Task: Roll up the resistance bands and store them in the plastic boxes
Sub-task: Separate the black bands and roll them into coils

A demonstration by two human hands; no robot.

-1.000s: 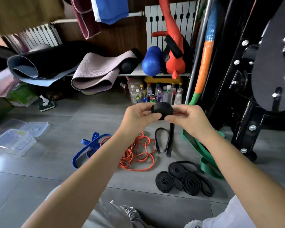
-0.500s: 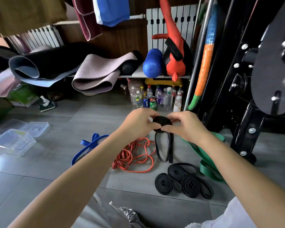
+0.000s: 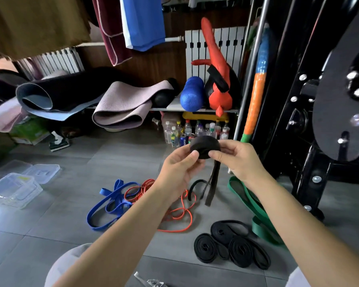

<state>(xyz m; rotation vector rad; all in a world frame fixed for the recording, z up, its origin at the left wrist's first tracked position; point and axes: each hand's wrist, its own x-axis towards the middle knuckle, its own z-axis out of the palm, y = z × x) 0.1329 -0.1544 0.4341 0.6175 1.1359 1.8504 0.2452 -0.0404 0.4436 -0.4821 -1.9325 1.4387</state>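
Soft daylight, moderately bright; pale sheen on floor tiles (image 3: 56, 220) at left edge. Wide-angle bending at frame edges; black machine (image 3: 340, 100) slightly blurred.

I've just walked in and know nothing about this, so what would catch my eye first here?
First, at the centre, the left hand and right hand pinch a partly rolled black band, its tail hanging down. On the floor below lie a loose blue band, orange band and green band, with rolled black bands nearer. Clear plastic boxes sit far left.
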